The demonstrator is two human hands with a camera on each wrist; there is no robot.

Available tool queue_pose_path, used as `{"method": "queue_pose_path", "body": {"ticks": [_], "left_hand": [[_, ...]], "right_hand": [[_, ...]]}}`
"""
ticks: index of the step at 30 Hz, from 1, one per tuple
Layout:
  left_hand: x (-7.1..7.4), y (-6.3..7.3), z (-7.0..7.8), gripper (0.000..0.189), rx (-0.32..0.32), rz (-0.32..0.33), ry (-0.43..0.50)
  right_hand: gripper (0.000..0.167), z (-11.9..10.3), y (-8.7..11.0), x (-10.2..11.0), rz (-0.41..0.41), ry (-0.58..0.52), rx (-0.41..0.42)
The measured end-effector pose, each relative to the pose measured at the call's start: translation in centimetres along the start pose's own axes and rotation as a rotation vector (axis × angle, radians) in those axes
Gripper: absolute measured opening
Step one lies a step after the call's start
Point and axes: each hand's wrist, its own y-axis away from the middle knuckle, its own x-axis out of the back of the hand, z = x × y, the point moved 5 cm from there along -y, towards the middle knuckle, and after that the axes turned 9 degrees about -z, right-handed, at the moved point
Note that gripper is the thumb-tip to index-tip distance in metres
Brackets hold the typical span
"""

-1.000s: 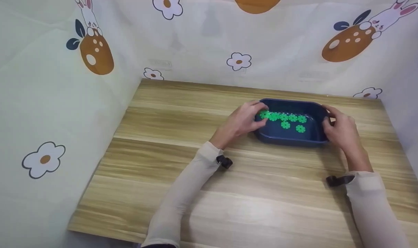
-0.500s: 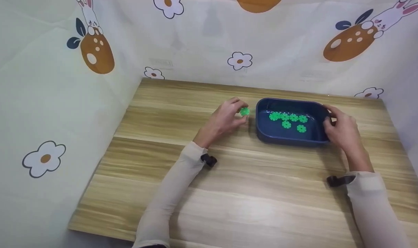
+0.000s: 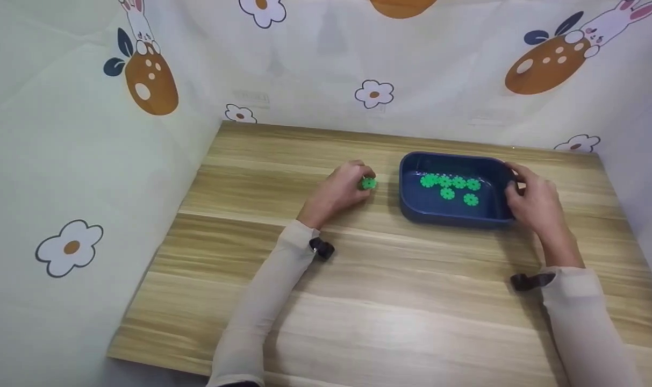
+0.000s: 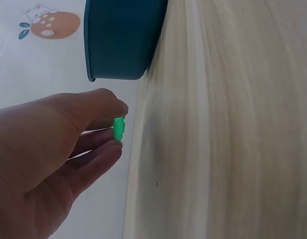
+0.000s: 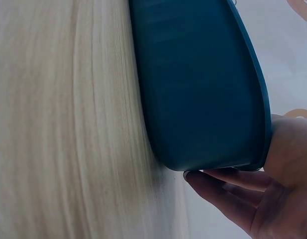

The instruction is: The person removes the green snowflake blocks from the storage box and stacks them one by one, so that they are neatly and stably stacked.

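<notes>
In the head view my left hand point(image 3: 341, 190) pinches a small green flower-shaped plastic disc point(image 3: 369, 183) between thumb and fingers, left of a dark blue basin point(image 3: 455, 217). The left wrist view catches the disc point(image 4: 119, 128) edge-on, a little above the wooden surface. My right hand point(image 3: 536, 203) grips the basin's right end, thumb at the rim and fingers against the outer wall. From the right wrist, the fingers point(image 5: 228, 196) touch that end wall point(image 5: 203, 99). Several like green discs point(image 3: 459, 183) lie flat on the basin's floor, some overlapping.
The basin stands on a wood-grain table point(image 3: 358, 301) towards its back right. A white cloth point(image 3: 304, 64) printed with rabbits and flowers hangs behind the table and along its left side. A black strap mount point(image 3: 322, 249) sits on each wrist.
My left hand has come out of the basin to the left with a green disc, then dropped lower towards the table. The right hand and basin have stayed put.
</notes>
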Motion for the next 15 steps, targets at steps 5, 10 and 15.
{"method": "queue_pose_path", "body": {"ticks": [5,10,15], "left_hand": [[-0.16,0.06,-0.56,0.027,0.021,-0.032,0.009],[-0.29,0.16,-0.86,0.026,0.020,-0.048,-0.006],[-0.28,0.16,-1.00,0.026,0.019,-0.070,0.003]], "right_hand": [[0.051,-0.14,0.02,0.00,-0.024,-0.017,-0.013],[0.051,-0.14,0.01,0.01,-0.023,-0.019,-0.015],[0.051,-0.13,0.05,-0.06,-0.012,-0.007,-0.012]]}}
